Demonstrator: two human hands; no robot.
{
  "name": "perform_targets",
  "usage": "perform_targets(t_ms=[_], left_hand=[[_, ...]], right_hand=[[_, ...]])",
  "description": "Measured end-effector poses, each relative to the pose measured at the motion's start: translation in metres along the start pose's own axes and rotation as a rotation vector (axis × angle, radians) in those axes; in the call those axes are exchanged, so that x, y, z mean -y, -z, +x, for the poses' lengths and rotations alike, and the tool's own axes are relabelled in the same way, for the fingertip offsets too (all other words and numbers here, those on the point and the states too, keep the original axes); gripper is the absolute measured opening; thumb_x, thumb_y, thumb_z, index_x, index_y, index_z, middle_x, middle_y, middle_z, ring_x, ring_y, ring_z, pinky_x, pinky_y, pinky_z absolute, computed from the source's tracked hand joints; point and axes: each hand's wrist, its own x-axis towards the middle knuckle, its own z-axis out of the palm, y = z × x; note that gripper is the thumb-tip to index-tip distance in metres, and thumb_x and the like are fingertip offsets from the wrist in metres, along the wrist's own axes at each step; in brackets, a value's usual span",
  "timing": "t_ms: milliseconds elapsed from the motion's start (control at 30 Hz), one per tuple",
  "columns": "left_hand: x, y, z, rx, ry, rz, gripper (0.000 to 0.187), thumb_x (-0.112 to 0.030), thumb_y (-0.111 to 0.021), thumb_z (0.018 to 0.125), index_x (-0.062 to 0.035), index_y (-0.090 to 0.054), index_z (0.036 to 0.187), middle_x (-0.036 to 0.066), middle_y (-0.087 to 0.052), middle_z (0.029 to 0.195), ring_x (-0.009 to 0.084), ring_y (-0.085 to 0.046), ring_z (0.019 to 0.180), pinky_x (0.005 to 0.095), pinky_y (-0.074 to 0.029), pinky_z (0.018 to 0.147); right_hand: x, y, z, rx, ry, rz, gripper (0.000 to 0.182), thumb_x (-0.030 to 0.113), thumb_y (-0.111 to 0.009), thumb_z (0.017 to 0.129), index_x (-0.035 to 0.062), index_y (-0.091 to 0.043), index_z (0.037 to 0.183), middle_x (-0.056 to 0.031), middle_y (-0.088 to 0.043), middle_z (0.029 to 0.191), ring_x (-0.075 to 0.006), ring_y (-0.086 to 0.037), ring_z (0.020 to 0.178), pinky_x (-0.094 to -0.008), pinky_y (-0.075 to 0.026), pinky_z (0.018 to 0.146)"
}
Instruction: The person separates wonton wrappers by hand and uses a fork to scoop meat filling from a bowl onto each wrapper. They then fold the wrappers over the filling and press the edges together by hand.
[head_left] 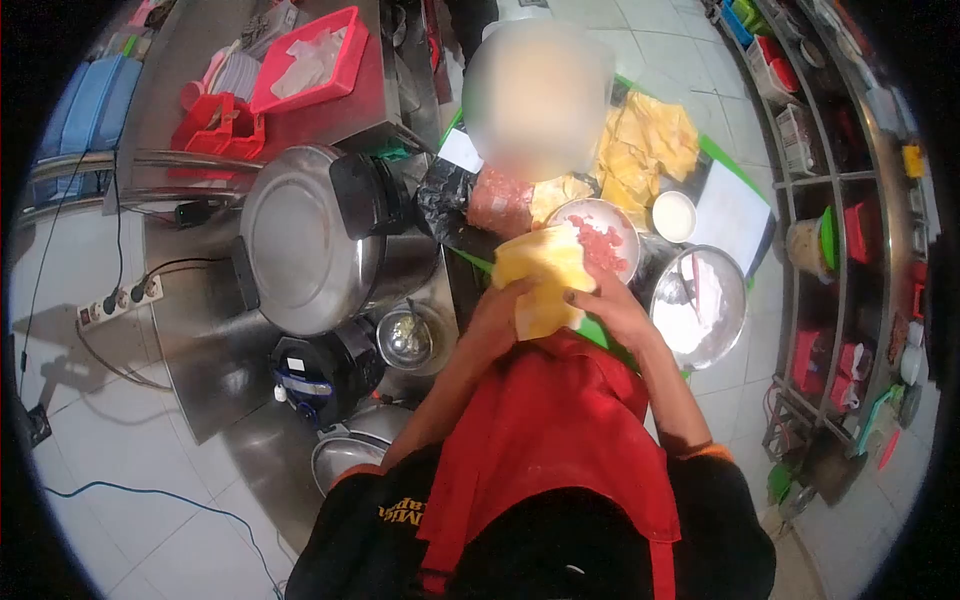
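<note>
Both my hands hold a pale yellow stack of dough wrappers in front of the red apron. My left hand grips its left edge, and my right hand has its fingers on the right edge. Just beyond the wrappers is a bowl with pink minced meat in it. More pink meat in a clear bag lies on black plastic. A loose heap of yellow wrappers is spread farther off. To the right sits a metal bowl with white powder and a utensil.
A small white cup stands near the bowls. At left are a large lidded steel pot, a black appliance and a small metal bowl. Storage shelves line the right. A blurred patch hides part of the far side.
</note>
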Motion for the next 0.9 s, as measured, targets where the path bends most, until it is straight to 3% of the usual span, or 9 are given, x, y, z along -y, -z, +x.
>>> perform_targets(t_ms=[167,400,467,500,567,633,700,833,900], left_hand=[[0.014,-0.023,0.006,0.106,-0.17,0.315,0.045,-0.018,-0.06,0.098,-0.0017,-0.045,0.137,0.01,-0.06,0.125,0.0199,-0.063,0.109,0.0345,-0.053,0.092],[-0.017,-0.024,0.008,0.29,-0.018,0.614,0.041,-0.021,-0.062,0.097,0.0004,-0.053,0.131,0.008,-0.064,0.118,0.0162,-0.063,0.105,0.0295,-0.052,0.088],[-0.022,0.001,0.045,0.434,-0.336,0.763,0.038,-0.019,-0.064,0.093,0.0008,-0.058,0.125,0.008,-0.067,0.112,0.0174,-0.063,0.102,0.0303,-0.05,0.088],[-0.023,0.012,0.066,0.443,-0.337,0.76,0.038,-0.019,-0.064,0.093,0.0008,-0.058,0.125,0.008,-0.067,0.112,0.0174,-0.063,0.102,0.0303,-0.05,0.088],[-0.044,0.044,0.102,-0.186,-0.774,1.305,0.04,-0.014,-0.063,0.087,0.0006,-0.059,0.124,0.014,-0.066,0.113,0.025,-0.063,0.105,0.0365,-0.049,0.092],[-0.06,0.056,0.12,-0.183,-1.274,1.508,0.035,-0.018,-0.064,0.083,-0.0008,-0.062,0.113,0.022,-0.061,0.112,0.0423,-0.056,0.106,0.0446,-0.046,0.095],[-0.064,0.059,0.118,-0.314,-1.242,1.561,0.031,-0.013,-0.066,0.079,-0.0026,-0.064,0.108,0.019,-0.061,0.108,0.0409,-0.055,0.102,0.0454,-0.046,0.092],[-0.067,0.053,0.118,-0.308,-1.179,1.512,0.032,-0.004,-0.07,0.076,-0.0015,-0.063,0.107,0.016,-0.059,0.108,0.0386,-0.055,0.104,0.0468,-0.046,0.092],[-0.065,0.056,0.119,-0.313,-1.133,1.564,0.026,-0.002,-0.069,0.074,-0.0038,-0.065,0.1,0.014,-0.061,0.108,0.0364,-0.056,0.102,0.0441,-0.047,0.089]], right_hand=[[0.011,-0.01,-0.018,-0.265,0.114,0.113,0.048,-0.001,-0.067,0.088,-0.001,-0.051,0.134,-0.0072,-0.062,0.124,-0.0131,-0.058,0.111,-0.027,-0.046,0.096],[0.032,0.009,-0.05,-0.477,0.05,0.09,0.041,-0.002,-0.064,0.089,-0.0005,-0.056,0.13,-0.0063,-0.067,0.114,-0.0119,-0.063,0.099,-0.0264,-0.051,0.088],[0.038,0.033,-0.062,-0.575,0.1,-0.082,0.042,-0.001,-0.063,0.09,-0.0003,-0.055,0.131,-0.0062,-0.068,0.113,-0.0118,-0.065,0.092,-0.0255,-0.053,0.083],[0.041,0.045,-0.068,-0.586,0.094,0.062,0.042,0.002,-0.064,0.09,0.0001,-0.056,0.131,-0.0063,-0.068,0.112,-0.0116,-0.065,0.093,-0.0259,-0.053,0.083],[0.047,0.085,-0.076,-0.66,0.105,-0.211,0.042,0.005,-0.062,0.091,0.0003,-0.055,0.132,-0.0071,-0.068,0.112,-0.0132,-0.064,0.095,-0.0279,-0.052,0.086],[0.064,0.103,-0.072,-0.7,0.276,-0.045,0.047,0.002,-0.059,0.092,-0.0004,-0.05,0.138,-0.0098,-0.063,0.123,-0.0174,-0.063,0.105,-0.0308,-0.052,0.09],[0.075,0.141,-0.069,-0.738,0.285,-0.023,0.044,0.002,-0.056,0.094,-0.0018,-0.048,0.137,-0.0113,-0.061,0.126,-0.019,-0.062,0.11,-0.0323,-0.051,0.093],[0.077,0.205,-0.054,-0.765,0.479,0.062,0.039,0.004,-0.055,0.097,0.0011,-0.048,0.136,-0.0113,-0.061,0.123,-0.0187,-0.063,0.106,-0.0316,-0.053,0.088],[0.059,0.242,-0.039,-0.785,0.419,0.055,0.039,0.006,-0.056,0.097,0.0015,-0.049,0.135,-0.0116,-0.061,0.122,-0.0184,-0.063,0.104,-0.0311,-0.053,0.086]])
